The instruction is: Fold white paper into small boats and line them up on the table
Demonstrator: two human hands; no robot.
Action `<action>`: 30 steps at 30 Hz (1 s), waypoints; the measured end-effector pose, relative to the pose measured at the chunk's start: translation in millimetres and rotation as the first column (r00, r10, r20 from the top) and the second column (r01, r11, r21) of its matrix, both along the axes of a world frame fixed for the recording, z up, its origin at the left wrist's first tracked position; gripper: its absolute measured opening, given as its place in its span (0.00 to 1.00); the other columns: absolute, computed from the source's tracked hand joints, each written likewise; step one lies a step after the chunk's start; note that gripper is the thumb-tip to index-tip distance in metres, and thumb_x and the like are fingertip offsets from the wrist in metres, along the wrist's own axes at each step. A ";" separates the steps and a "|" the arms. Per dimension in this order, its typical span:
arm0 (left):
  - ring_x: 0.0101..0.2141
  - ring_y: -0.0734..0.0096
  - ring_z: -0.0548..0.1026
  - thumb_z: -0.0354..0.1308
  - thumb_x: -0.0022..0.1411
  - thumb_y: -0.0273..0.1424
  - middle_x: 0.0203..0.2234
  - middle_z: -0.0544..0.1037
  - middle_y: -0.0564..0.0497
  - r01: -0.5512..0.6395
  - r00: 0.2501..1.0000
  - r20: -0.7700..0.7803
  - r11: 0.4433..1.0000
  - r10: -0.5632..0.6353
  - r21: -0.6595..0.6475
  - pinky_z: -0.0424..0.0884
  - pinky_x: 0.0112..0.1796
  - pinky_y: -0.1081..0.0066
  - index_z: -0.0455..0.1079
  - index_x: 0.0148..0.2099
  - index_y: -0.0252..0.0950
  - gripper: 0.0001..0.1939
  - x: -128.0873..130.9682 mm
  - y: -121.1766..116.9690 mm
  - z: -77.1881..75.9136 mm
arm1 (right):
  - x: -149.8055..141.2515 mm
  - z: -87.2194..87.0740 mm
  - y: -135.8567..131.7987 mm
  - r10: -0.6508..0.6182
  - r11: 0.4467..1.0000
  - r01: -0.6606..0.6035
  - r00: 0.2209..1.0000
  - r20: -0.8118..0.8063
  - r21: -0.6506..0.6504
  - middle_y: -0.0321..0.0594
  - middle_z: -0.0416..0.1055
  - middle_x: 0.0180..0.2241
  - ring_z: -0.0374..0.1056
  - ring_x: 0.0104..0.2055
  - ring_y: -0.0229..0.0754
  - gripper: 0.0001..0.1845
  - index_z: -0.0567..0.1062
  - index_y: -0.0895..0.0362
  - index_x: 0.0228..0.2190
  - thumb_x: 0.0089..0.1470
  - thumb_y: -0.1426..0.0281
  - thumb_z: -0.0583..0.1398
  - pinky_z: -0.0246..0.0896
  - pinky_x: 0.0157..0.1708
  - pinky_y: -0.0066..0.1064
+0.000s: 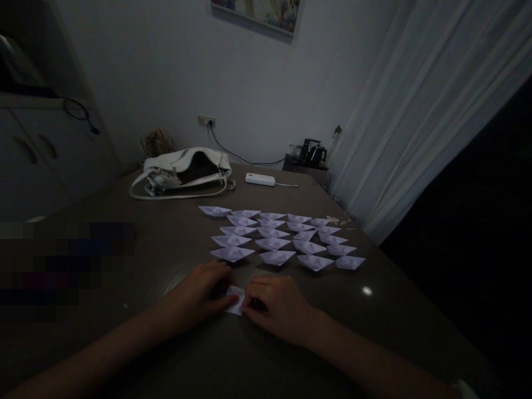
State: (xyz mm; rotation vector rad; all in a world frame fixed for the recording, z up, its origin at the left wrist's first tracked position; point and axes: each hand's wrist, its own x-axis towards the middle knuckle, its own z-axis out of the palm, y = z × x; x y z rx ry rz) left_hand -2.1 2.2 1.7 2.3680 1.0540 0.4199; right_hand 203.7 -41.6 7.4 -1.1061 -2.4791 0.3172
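A small folded piece of white paper point(235, 300) is held low over the dark table between my two hands. My left hand point(208, 291) pinches its left side, the thumb lying across the front. On the right side, the fingertips and thumb of my right hand point(272, 305) are closed on the paper's edge. Just beyond my hands stand several white folded paper boats point(277, 257) in rows, the nearest one close to my left fingers. Part of the paper is hidden behind my fingers.
At the back left of the table point(166, 249) lies a white handbag point(183, 169). A white power bank point(260, 179) with a short cable lies behind the boats. Beyond the far right corner is a black kettle point(315, 153) on a stand. A pale curtain point(386, 122) hangs along the right.
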 end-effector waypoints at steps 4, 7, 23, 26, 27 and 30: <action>0.33 0.62 0.71 0.57 0.60 0.33 0.31 0.73 0.49 0.014 1.000 0.002 1.000 -0.014 -0.001 0.64 0.34 0.66 0.70 0.39 0.35 0.07 -0.5 -0.5 0.4 | -2.2 0.2 -1.7 0.072 0.997 -0.074 0.994 -0.077 -0.025 0.36 0.74 0.28 0.69 0.31 0.37 0.02 0.75 0.58 0.28 0.50 0.74 0.64 0.56 0.30 0.25; 0.35 0.64 0.72 0.57 0.60 0.32 0.33 0.74 0.49 0.061 0.995 0.085 0.996 -0.056 -0.063 0.65 0.35 0.68 0.70 0.41 0.36 0.07 -1.3 -2.6 1.5 | -0.9 4.1 -1.3 0.051 0.998 -0.055 0.982 -0.180 -0.022 0.35 0.73 0.28 0.68 0.30 0.36 0.03 0.76 0.58 0.30 0.49 0.73 0.64 0.57 0.30 0.25; 0.40 0.63 0.74 0.65 0.59 0.29 0.36 0.78 0.51 0.310 0.949 0.049 0.950 -0.311 0.012 0.65 0.41 0.68 0.75 0.36 0.37 0.03 -0.9 -4.3 15.9 | 5.7 3.2 5.4 0.055 0.998 -0.055 0.998 0.007 -0.003 0.36 0.74 0.29 0.68 0.33 0.38 0.02 0.75 0.58 0.29 0.52 0.73 0.64 0.56 0.31 0.27; 0.40 0.64 0.74 0.65 0.59 0.30 0.36 0.78 0.51 0.314 0.948 0.061 0.949 -0.314 0.011 0.65 0.40 0.69 0.75 0.37 0.37 0.03 -0.7 -4.7 15.5 | 5.0 7.0 3.1 0.083 0.996 -0.083 0.996 0.032 -0.017 0.35 0.74 0.29 0.68 0.31 0.38 0.02 0.75 0.58 0.28 0.52 0.73 0.64 0.55 0.30 0.26; 0.40 0.64 0.74 0.64 0.60 0.29 0.36 0.78 0.51 0.317 0.946 0.067 0.949 -0.316 0.007 0.65 0.40 0.69 0.76 0.37 0.37 0.02 -0.8 -5.4 16.3 | 4.5 8.3 1.9 0.097 0.995 -0.096 0.995 0.035 -0.028 0.35 0.74 0.29 0.68 0.31 0.37 0.02 0.75 0.58 0.28 0.52 0.74 0.64 0.55 0.30 0.26; 0.40 0.65 0.74 0.64 0.60 0.27 0.35 0.78 0.52 0.324 0.944 0.065 0.946 -0.323 0.005 0.64 0.41 0.69 0.76 0.36 0.38 0.01 -0.9 -7.4 20.2 | 3.2 11.8 -2.0 0.128 0.988 -0.125 0.991 0.033 -0.086 0.35 0.75 0.30 0.69 0.32 0.37 0.03 0.75 0.57 0.29 0.52 0.76 0.63 0.55 0.31 0.26</action>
